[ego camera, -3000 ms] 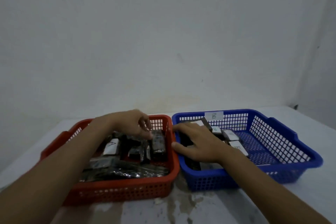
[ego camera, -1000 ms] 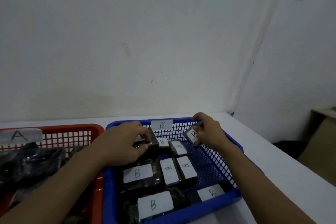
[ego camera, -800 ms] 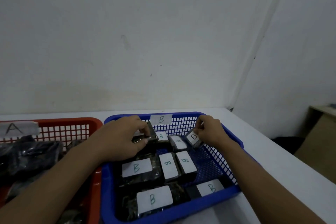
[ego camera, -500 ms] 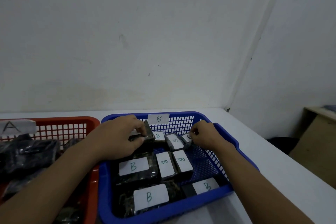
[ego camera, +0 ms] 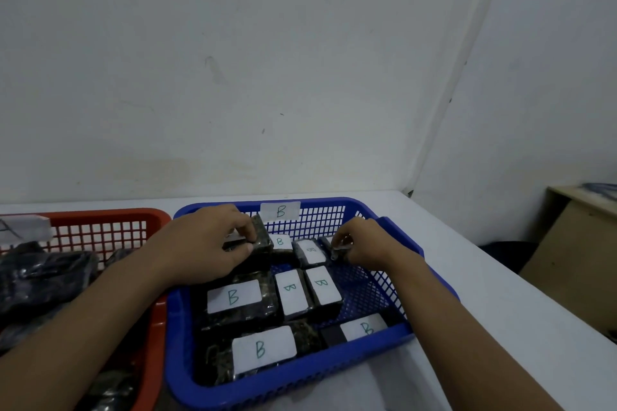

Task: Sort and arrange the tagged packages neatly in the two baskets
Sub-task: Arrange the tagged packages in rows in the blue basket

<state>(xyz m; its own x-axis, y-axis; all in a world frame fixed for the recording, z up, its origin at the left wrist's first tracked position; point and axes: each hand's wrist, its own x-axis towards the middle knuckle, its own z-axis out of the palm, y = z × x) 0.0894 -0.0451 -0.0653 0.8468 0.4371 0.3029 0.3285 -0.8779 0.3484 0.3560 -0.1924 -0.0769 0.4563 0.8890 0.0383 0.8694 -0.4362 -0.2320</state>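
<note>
A white table [ego camera: 494, 317] stands in the corner of a bare white room, and on it my two baskets sit side by side, the red basket [ego camera: 100, 220] on the left with dark wrapped packages heaped in it and the blue basket [ego camera: 293, 387] on the right with black packages laid flat, their white B tags up. My left hand [ego camera: 203, 243] grips a black package [ego camera: 262, 238] at the far left of the blue basket, tilted up on edge. My right hand [ego camera: 362, 242] pinches a small package [ego camera: 335, 248] at the far right, just beside two tagged ones in the back row.
</note>
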